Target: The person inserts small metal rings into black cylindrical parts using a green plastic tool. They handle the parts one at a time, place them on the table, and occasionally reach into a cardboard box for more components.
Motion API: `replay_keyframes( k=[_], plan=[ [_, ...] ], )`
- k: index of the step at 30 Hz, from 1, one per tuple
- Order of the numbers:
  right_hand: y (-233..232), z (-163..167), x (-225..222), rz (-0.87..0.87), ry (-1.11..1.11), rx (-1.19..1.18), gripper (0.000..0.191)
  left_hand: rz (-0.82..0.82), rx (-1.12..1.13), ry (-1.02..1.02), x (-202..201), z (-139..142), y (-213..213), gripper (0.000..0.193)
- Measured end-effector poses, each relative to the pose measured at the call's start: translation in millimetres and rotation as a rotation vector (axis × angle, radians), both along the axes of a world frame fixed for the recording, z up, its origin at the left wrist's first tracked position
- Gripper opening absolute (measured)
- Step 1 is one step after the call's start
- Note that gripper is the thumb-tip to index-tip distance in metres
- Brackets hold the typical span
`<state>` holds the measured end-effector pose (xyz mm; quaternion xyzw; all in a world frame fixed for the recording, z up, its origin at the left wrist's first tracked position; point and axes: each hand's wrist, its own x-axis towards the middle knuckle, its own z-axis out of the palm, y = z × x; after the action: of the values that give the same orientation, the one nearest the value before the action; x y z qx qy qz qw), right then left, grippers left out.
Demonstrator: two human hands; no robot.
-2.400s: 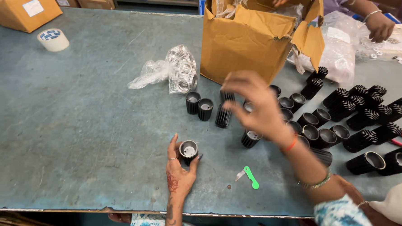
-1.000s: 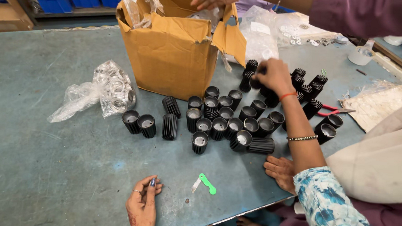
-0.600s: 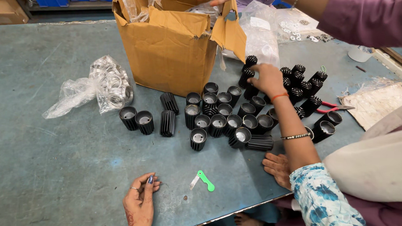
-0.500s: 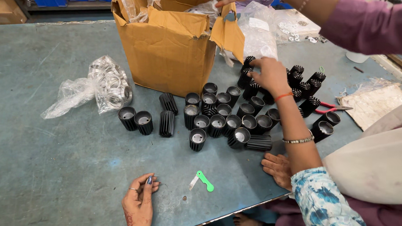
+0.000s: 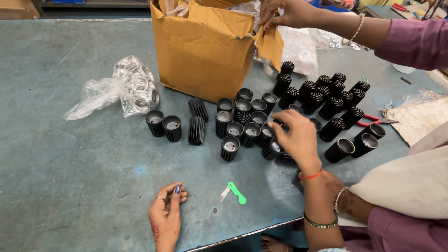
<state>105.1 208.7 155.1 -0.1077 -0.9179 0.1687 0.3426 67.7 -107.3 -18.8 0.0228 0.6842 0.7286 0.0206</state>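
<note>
In the head view, the person's left hand (image 5: 165,216) is resting palm-down on the worn blue-green table (image 5: 55,184) at the near edge, fingers loosely together and holding nothing, seemingly just steadying the body. A small green-handled blade tool (image 5: 235,192) is lying just to its right, within easy reach. The right hand (image 5: 296,136) is hovering over the near side of the cluster of black finned cylindrical metal housings (image 5: 249,129), its fingers curled down toward one of them; whether they are actually closing on it cannot be told from here. Most housings are standing upright with open ends up, packed close together, likely so they can be picked one by one; a few are lying tipped at the right. A clear plastic bag of metal rings (image 5: 130,89) is lying well left of the cluster. At the far side, another person's hands (image 5: 284,10) are gripping the torn flap of the brown cardboard box (image 5: 202,54).
</note>
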Motion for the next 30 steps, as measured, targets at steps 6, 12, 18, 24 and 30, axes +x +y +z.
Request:
replay_keyframes(
  k=[6,12,18,24,30],
  plan=[
    [-16,-10,20,-0.096,-0.029,0.01,0.024,-0.011,0.024,0.034,4,-1,-18,0.023],
    [-26,-12,18,0.026,-0.091,0.127,0.028,-0.017,0.066,0.027,7,1,-30,0.024],
    [-48,-32,3,0.263,-0.191,0.236,0.031,-0.005,0.039,0.009,13,7,-38,0.024],
    [-58,-39,-3,0.213,-0.08,0.356,0.016,-0.013,0.088,0.014,15,9,-45,0.023],
    [-61,-3,5,0.077,-0.07,0.173,0.017,-0.024,0.051,0.067,12,4,-42,0.022]
  ],
)
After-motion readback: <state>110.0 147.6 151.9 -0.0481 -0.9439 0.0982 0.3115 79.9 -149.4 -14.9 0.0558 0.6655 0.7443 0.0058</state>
